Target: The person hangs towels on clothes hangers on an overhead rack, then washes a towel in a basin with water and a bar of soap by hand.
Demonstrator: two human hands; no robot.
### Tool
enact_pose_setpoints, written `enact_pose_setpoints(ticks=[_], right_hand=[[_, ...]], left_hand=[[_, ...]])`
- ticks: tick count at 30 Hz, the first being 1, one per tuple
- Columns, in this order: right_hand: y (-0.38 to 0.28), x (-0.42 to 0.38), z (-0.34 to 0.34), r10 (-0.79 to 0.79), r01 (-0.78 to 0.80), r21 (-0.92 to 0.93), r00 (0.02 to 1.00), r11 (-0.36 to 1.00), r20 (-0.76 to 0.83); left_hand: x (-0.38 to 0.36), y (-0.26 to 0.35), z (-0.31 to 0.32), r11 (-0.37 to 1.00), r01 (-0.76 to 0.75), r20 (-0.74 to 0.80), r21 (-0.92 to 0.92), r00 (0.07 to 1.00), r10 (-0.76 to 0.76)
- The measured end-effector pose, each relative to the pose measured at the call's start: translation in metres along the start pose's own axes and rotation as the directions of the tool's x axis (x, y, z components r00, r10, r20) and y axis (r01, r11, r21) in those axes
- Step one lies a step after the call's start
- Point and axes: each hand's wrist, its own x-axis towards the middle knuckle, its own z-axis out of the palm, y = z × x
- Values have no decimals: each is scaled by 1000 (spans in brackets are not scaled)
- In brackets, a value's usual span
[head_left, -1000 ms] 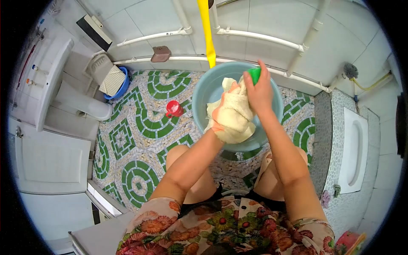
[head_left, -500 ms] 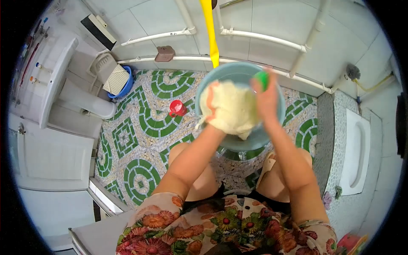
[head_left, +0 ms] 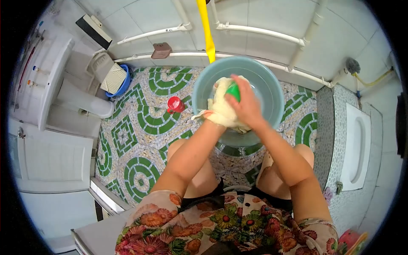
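Note:
A pale yellow cloth (head_left: 221,106) with an orange stripe is bunched over my left hand, above the blue-grey basin (head_left: 274,106). The cloth covers the left fingers, and only the left wrist (head_left: 216,128) comes out below it. My right hand (head_left: 246,104) is closed round a green rounded object, which looks like a scrub brush (head_left: 233,91), and presses it against the cloth. Its underside is hidden by the hand and the cloth. Water lies in the basin, which stands on the floor just beyond my knees.
A red cup (head_left: 175,104) stands on the patterned floor, left of the basin. Further left are a blue tub (head_left: 125,87) holding a washboard (head_left: 115,79) and a pedestal sink (head_left: 57,80). A squat toilet (head_left: 356,148) lies to the right. White pipes (head_left: 263,34) run along the wall.
My right hand has moved left and down with the green brush, from the basin's right side onto the cloth. The cloth is more bunched, and its orange stripe now shows lower down.

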Motion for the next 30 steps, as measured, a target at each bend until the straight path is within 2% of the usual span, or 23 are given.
enact_pose_setpoints(ticks=[1, 2, 4, 6, 7, 9, 10, 11, 12, 13, 16, 17, 18, 19, 20, 21, 22, 23, 24, 25, 26, 27, 30], right_hand=[[19, 11, -1, 43, -47, -45, 996, 998, -75], [37, 23, -5, 83, -97, -86, 986, 992, -147], [54, 47, -28, 442, -397, 208, 857, 894, -265], [54, 47, -44, 467, -368, 322, 824, 872, -322], [52, 52, -46, 471, -340, 374, 810, 863, -349], [27, 33, -26, 310, -243, 230, 892, 942, -329], [34, 16, -3, 60, -30, 111, 960, 993, -274], [21, 0, 7, -49, 47, -39, 998, 998, -35], [21, -4, 8, -111, 110, -38, 993, 993, -48], [29, 2, 7, -17, 17, 1, 997, 1000, -70], [49, 26, -3, 175, -181, -23, 970, 983, -171], [52, 31, -9, 216, -232, -54, 953, 971, -210], [57, 35, -18, 377, -359, 123, 909, 925, -180], [60, 39, -27, 521, -472, 290, 845, 832, -120], [61, 41, -35, 644, -568, 440, 764, 696, -34], [61, 41, -40, 564, -517, 338, 824, 786, -52], [57, 41, -45, 477, -453, 231, 877, 861, -60], [52, 39, -48, 384, -376, 120, 921, 919, -57], [45, 35, -48, 295, -295, 0, 955, 955, 18], [29, 27, -48, 211, -199, -116, 972, 973, 105], [18, 18, -45, 137, -91, -222, 970, 971, 201], [14, 7, -37, 146, -98, -212, 963, 972, 228], [14, -12, -17, 175, -135, -172, 954, 976, 243]], left_hand=[[5, -7, -4, 781, 190, 57, -595, 979, -195], [6, -28, -15, 663, 236, 95, -711, 966, -242], [17, -105, -42, 384, 267, 166, -884, 947, -277], [12, -103, -36, 52, 272, 227, -961, 881, -416], [3, -81, -26, -105, 225, 247, -969, 818, -520], [12, -10, -12, -605, 42, 439, -795, 729, -525], [16, -2, -12, -847, -89, 549, -524, 726, -415], [21, 6, -13, -955, -234, 645, -182, 704, -296], [18, 10, -22, -895, -338, 665, 290, 744, -65], [15, 15, -30, -618, -377, 576, 690, 803, 153], [24, 0, -25, -450, -330, 430, 830, 892, 139], [23, -18, -28, -441, -355, 454, 825, 880, 140], [18, -36, -34, -383, -353, 433, 854, 890, 145], [15, -42, -29, -457, -341, 420, 822, 904, 82], [14, -46, -25, -529, -330, 401, 782, 916, 21], [14, -47, -20, -854, -190, 419, 485, 907, 36], [15, -47, -12, -996, 1, 442, 88, 896, 40], [16, -45, -4, -925, 202, 465, -321, 884, 32], [16, -43, 4, -659, 373, 486, -654, 874, 13], [16, -41, 10, -256, 479, 499, -840, 867, -13], [17, -53, 5, 198, 499, 502, -844, 864, -39], [19, -66, -2, 151, 500, 509, -853, 861, 23], [3, -10, 15, 112, 508, 479, -854, 852, -210]])
